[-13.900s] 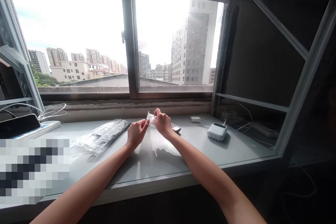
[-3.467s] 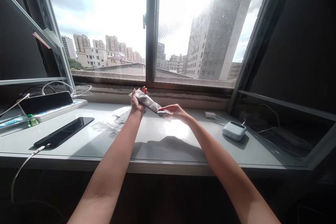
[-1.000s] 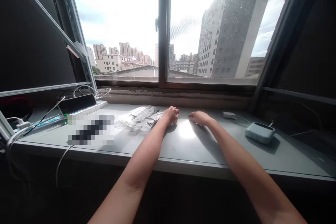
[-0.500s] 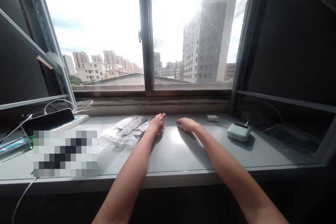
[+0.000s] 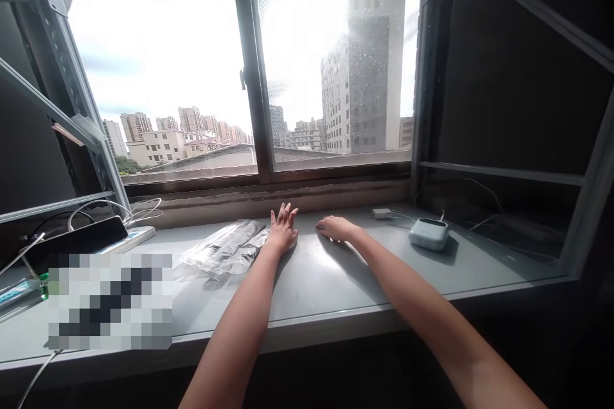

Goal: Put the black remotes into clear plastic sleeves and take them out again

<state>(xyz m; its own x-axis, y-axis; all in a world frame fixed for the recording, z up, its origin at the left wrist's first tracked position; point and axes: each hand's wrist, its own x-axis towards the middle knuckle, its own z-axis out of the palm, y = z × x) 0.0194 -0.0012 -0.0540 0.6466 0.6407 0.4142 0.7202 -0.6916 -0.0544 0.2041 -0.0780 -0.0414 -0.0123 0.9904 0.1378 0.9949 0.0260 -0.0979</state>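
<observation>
My left hand (image 5: 284,230) is held over the pale shelf (image 5: 311,294) with its fingers spread apart and nothing between them. Just left of it lie crinkled clear and silvery plastic bags (image 5: 225,248), and the edge of the hand is close to them. My right hand (image 5: 334,229) rests low on the shelf, palm down, fingers pointing left. It holds nothing that I can see, though the underside of its fingers is hidden.
To the right stand a pale power bank (image 5: 429,233) with a dark display and a small white charger (image 5: 381,213) with a cable. At the left, a black phone (image 5: 79,239) leans by a power strip (image 5: 139,238) and white cables. A blurred patch covers the front left. A window rises behind.
The fingers of my left hand have spread wider. My right hand stays in much the same place on the shelf. The whole view has tilted and shifted slightly.
</observation>
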